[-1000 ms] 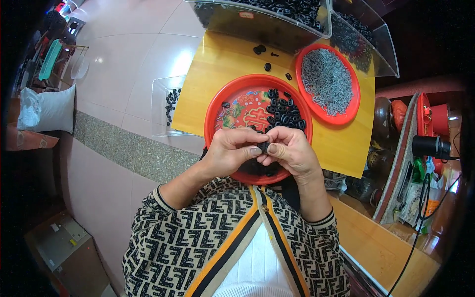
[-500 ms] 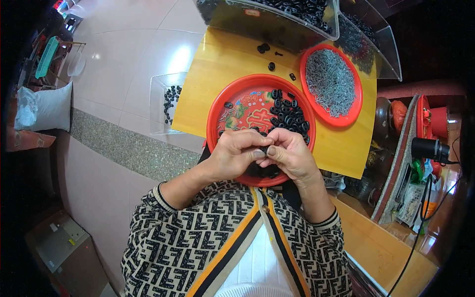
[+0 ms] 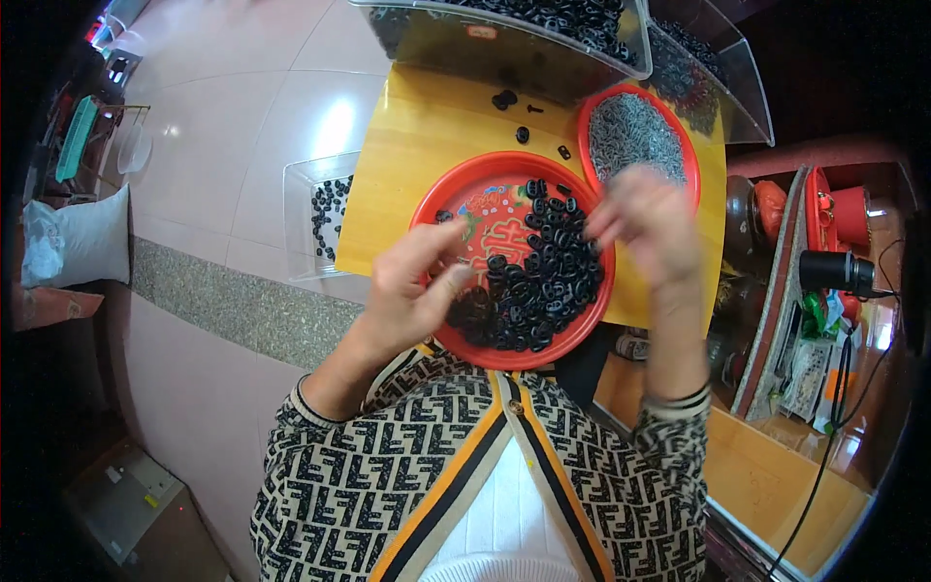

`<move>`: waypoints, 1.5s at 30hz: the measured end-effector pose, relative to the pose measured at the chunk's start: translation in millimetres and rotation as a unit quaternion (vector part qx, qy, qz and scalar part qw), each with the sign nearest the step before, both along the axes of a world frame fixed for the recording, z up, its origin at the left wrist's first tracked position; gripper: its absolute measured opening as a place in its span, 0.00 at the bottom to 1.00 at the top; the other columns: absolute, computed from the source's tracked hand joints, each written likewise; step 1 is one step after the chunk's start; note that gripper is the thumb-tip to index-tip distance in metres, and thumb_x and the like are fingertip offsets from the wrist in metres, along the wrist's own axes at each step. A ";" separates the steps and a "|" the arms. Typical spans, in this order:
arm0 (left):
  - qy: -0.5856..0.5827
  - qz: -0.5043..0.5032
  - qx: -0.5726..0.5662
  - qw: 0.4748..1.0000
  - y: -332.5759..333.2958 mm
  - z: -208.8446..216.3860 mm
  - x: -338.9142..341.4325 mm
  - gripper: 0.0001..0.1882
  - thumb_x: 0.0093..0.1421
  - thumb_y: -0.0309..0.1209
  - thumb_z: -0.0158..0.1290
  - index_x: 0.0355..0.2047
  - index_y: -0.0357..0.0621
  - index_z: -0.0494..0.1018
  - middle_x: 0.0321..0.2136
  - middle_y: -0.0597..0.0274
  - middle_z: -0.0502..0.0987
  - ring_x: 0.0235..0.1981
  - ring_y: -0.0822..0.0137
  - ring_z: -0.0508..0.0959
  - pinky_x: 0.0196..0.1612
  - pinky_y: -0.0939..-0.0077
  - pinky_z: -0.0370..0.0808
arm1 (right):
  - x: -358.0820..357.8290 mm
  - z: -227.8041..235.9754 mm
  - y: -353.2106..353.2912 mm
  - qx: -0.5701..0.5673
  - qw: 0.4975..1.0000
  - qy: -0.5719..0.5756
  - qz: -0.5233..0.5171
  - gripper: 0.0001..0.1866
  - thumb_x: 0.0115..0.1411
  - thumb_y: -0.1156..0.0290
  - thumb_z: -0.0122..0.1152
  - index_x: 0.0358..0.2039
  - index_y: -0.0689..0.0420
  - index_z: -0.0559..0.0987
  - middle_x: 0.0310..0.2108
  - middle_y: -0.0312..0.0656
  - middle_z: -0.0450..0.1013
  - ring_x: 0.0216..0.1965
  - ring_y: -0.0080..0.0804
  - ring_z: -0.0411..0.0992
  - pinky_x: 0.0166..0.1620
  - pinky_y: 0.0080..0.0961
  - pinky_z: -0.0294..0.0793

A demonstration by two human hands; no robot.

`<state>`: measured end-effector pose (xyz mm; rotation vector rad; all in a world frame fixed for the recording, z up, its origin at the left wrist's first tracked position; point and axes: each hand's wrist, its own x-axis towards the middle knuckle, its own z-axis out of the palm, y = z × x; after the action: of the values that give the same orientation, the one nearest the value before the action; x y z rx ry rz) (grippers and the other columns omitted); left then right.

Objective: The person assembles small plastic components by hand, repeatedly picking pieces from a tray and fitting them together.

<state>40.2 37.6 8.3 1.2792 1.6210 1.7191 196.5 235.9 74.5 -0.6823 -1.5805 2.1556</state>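
Note:
My left hand (image 3: 409, 289) is over the left side of a round red tray (image 3: 424, 206), with thumb and forefinger apart and nothing visible between them. Many small black oval plastic parts with holes (image 3: 543, 291) lie heaped in the tray's right and near portions; its patterned bottom shows at the upper left. Smeared by motion, my right hand (image 3: 648, 228) hangs between this tray and a smaller red tray (image 3: 585, 126) full of small grey screws (image 3: 635, 136). Its fingers are too blurred to show whether they hold anything.
Loose black parts (image 3: 504, 100) lie on the yellow board (image 3: 388, 145). Clear bins (image 3: 504, 39) of black parts stand at the far edge. A clear box (image 3: 296, 223) with black pieces sits left of the board. A cluttered shelf with a black cylinder (image 3: 832, 272) is at right.
My hands were together over the tray, fingertips pinched around a small black part. Now they are apart: the left has moved left and its fingers have spread; the right has swung toward the screws.

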 end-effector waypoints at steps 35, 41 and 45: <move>0.145 0.032 -0.009 0.989 -7.8 -16.4 -10.0 0.14 0.45 0.14 0.52 0.35 0.34 0.70 0.26 0.54 0.73 0.27 0.65 0.74 0.30 0.78 0.70 | 12.3 -57.2 -113.9 0.669 0.702 -0.162 0.182 0.02 0.40 0.74 0.49 0.17 0.58 0.68 0.21 0.41 0.61 0.28 0.36 0.62 0.31 0.28 0.60; 0.218 0.034 0.000 0.975 -2.4 -13.3 -11.4 0.12 0.44 0.15 0.53 0.32 0.33 0.70 0.27 0.53 0.72 0.27 0.61 0.74 0.29 0.75 0.71 | 7.6 -46.3 -101.9 0.638 0.742 -0.135 0.155 0.02 0.41 0.75 0.50 0.19 0.59 0.69 0.21 0.41 0.62 0.28 0.37 0.63 0.32 0.30 0.62; 0.235 0.031 0.004 0.972 3.2 -13.9 -10.1 0.12 0.43 0.17 0.53 0.32 0.34 0.70 0.26 0.52 0.71 0.28 0.56 0.72 0.31 0.71 0.70 | -20.7 -49.2 -81.9 0.654 0.744 -0.120 0.067 0.02 0.43 0.76 0.53 0.19 0.60 0.71 0.22 0.42 0.65 0.29 0.38 0.65 0.32 0.32 0.65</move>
<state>30.1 40.9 -5.5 1.7539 1.9251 1.5315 175.8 154.0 25.3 -0.3117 -2.7091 0.5264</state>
